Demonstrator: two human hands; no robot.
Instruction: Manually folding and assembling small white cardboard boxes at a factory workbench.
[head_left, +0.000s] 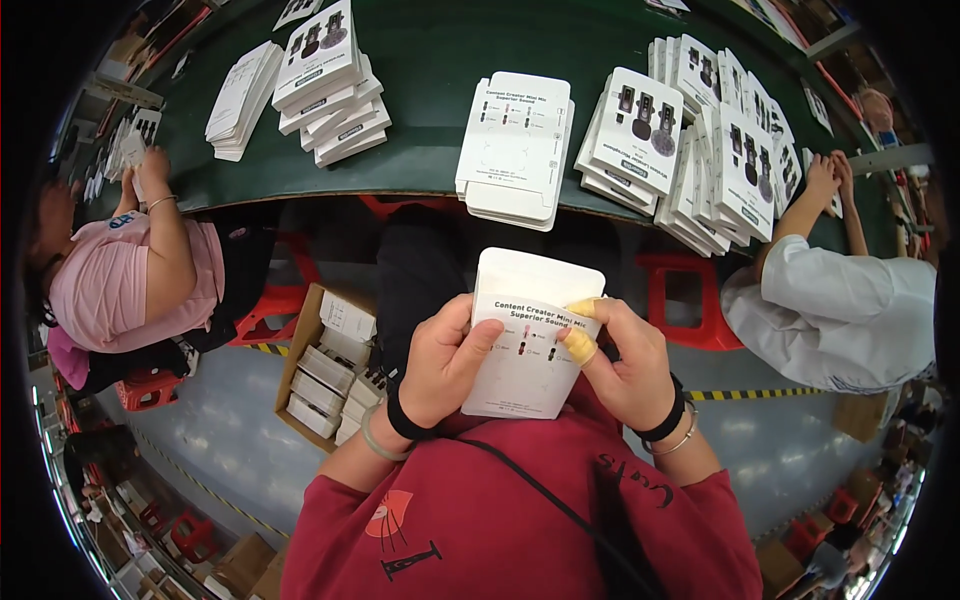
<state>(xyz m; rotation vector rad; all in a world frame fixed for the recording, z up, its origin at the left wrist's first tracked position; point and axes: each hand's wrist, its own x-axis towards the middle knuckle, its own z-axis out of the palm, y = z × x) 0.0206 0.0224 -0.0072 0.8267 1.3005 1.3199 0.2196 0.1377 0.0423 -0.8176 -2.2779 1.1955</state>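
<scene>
White flat box (530, 340) held in both hands over lap, below desk (420, 60) edge, printed face up. Left hand (440, 365) clamped on left edge, thumb on top. Right hand (625, 360) gripping right edge – yellow finger cots (578, 345) on thumb + index. Stack of same boxes (515, 145) on green desk just ahead, more stacks w/ product pics (330, 85) either side. Cardboard carton (325, 375) on floor at left.

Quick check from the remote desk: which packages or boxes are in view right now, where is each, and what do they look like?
Held package: flat white card, small print, between left hand and right hand.
White stack: green table front edge, centre.
Pictured packs: white with dark product photos, table left.
Fanned packs: same kind, table right.
Cardboard box: floor, lower left, holding white packs.
</scene>
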